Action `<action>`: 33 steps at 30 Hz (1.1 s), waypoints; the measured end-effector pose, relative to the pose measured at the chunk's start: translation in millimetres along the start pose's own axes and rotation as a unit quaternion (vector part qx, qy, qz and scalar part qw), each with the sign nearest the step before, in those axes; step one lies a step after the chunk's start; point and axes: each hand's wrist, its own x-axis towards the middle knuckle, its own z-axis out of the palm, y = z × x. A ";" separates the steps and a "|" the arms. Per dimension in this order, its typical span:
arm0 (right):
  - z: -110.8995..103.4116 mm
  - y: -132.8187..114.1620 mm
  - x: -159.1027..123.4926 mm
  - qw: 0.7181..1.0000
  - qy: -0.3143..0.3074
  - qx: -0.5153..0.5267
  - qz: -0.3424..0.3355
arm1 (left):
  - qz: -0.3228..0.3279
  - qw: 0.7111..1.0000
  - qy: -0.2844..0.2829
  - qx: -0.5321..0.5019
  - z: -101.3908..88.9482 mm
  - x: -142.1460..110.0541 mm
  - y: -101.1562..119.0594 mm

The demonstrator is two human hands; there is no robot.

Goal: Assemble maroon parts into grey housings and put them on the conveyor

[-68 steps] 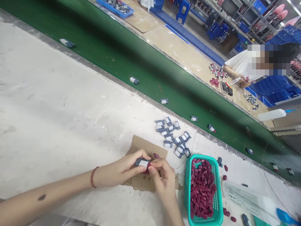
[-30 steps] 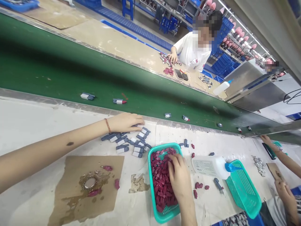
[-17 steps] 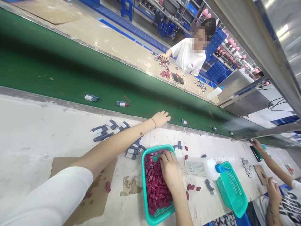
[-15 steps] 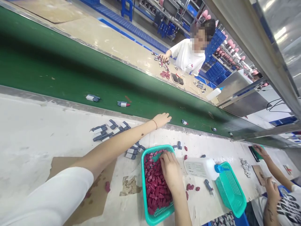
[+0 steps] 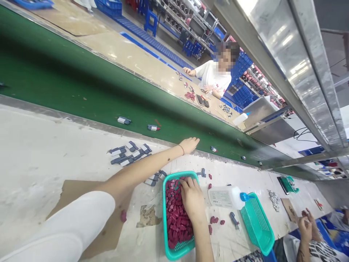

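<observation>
Corralling small dark-red pieces point(image 5: 173, 218), the teal plastic basket point(image 5: 164, 214) keeps them beneath my right hand point(image 5: 193, 200); my left hand point(image 5: 188, 146) overhangs the flat green belt point(image 5: 92, 98); I can't tell either grip

In front of you, small dark-red pieces point(image 5: 178, 222) lie heaped at mixed angles in an open teal basket point(image 5: 164, 213) with perforated sides.

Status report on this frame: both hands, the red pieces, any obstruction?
Left hand over green belt's near edge. Right hand in basket among red pieces. Left arm covers part of cardboard.
</observation>
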 end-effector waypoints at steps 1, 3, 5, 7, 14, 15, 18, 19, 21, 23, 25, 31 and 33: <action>0.1 -0.5 -0.2 1.000 0.000 0.001 -0.001 | -0.009 1.000 0.004 -0.029 -6.4 -4.5 -1.9; -0.2 -0.9 -0.4 1.000 -0.005 0.016 0.000 | -0.032 0.995 0.014 -0.092 -21.7 -19.0 -7.4; -1.3 0.0 -0.3 0.998 -0.007 0.056 0.008 | -0.063 0.985 0.016 -0.159 -39.1 -43.2 -13.9; -3.5 1.9 -0.1 0.991 0.004 0.135 0.018 | -0.092 0.969 0.004 -0.227 -57.7 -78.4 -20.4; -12.8 -10.8 -4.6 0.787 0.091 0.587 0.166 | -0.260 0.845 -0.018 -0.468 -111.5 -237.1 -39.2; -13.9 -18.7 -5.4 0.745 0.096 0.636 0.180 | -0.291 0.827 -0.001 -0.481 -114.3 -256.0 -41.6; -16.3 -50.5 -5.3 0.653 0.081 0.727 0.196 | -0.362 0.788 0.044 -0.496 -114.8 -300.4 -47.7; -16.8 -62.7 -4.5 0.636 0.072 0.743 0.198 | -0.378 0.772 0.054 -0.508 -113.5 -311.3 -49.3; -16.7 -87.2 -1.9 0.624 0.061 0.754 0.197 | -0.400 0.737 0.076 -0.540 -110.6 -328.1 -51.9; -14.7 -110.1 1.9 0.637 0.059 0.744 0.193 | -0.402 0.708 0.093 -0.573 -108.2 -339.2 -54.8; -10.4 -130.2 6.2 0.669 0.050 0.718 0.188 | -0.383 0.699 0.093 -0.597 -105.5 -346.0 -59.5; 6.5 -169.2 20.3 0.819 0.014 0.567 0.090 | -0.238 0.733 0.123 -0.625 -83.4 -354.3 -86.5; 8.9 -176.9 25.4 0.860 0.006 0.509 0.030 | -0.195 0.747 0.135 -0.621 -76.4 -355.4 -92.2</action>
